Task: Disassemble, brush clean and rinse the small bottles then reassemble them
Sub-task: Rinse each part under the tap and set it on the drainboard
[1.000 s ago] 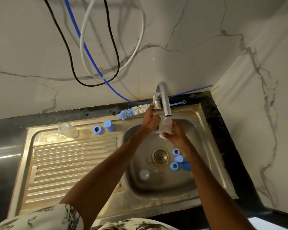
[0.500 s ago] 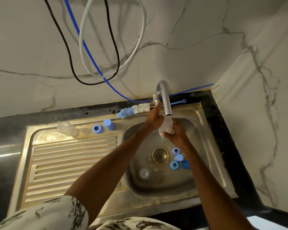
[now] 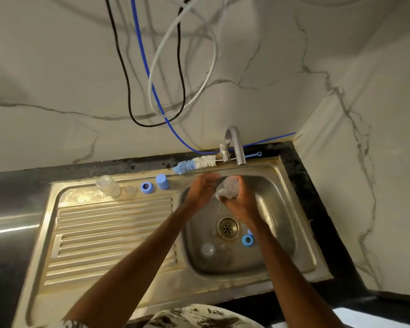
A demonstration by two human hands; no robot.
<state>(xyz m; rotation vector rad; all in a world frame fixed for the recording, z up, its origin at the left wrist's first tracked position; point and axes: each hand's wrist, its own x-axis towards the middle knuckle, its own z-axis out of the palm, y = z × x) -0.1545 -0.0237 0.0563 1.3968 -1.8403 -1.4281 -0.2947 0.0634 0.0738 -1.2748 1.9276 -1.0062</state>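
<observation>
Whereas a second ago the small bottle [image 3: 229,185] sat directly under the tap [image 3: 237,147], it is now held lower and to the left over the sink [image 3: 275,209], tipped, with drops falling toward the drain [image 3: 227,227]. The right hand [image 3: 240,204] wraps round its body. The left hand [image 3: 201,189] curls at its end, but I cannot tell whether it grips. This looks like rinse water being emptied out, so this bottle is probably nearly done. A blue ring [image 3: 247,240] and a clear piece [image 3: 207,250] still lie in the basin, and the brush [image 3: 194,164] lies behind the basin.
</observation>
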